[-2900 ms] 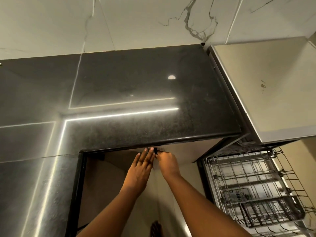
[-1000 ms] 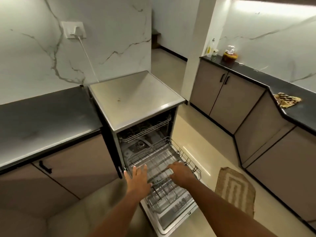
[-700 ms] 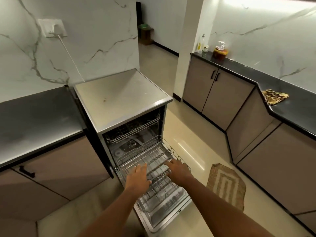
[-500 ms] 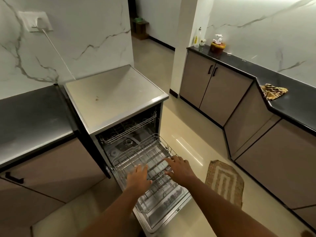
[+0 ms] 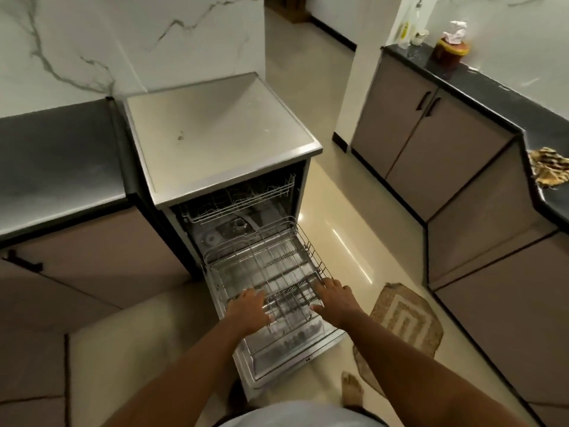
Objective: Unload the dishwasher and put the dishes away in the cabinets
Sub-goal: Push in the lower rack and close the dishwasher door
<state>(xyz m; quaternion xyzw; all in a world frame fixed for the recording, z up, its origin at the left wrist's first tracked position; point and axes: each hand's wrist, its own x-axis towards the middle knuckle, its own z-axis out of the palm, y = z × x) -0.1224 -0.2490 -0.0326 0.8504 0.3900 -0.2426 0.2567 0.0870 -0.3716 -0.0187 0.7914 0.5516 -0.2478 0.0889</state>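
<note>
Seen from above: dishwasher (image 5: 221,134) open, lower rack (image 5: 271,266) pulled out over the dropped door, bare of dishes. Left hand (image 5: 249,312) and right hand (image 5: 337,300) spread flat on its front wires (fingers straight). Woven mat (image 5: 406,322) beside, dark counter (image 5: 58,158) at left.

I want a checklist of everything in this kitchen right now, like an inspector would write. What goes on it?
Surface: steel dishwasher top, bare but for a small mark; dark counter beside it.
Job's things: dishwasher door folded down; lower rack pulled out, no dishes seen in it; upper rack inside, no dishes seen.
Clutter: patterned cloth, brown jar and bottle on the far counter.
Hands: left hand and right hand rest on the lower rack's front, fingers spread.
Cables: nothing seen.
Surroundings: closed cabinets, woven mat on the floor, marble wall.
</note>
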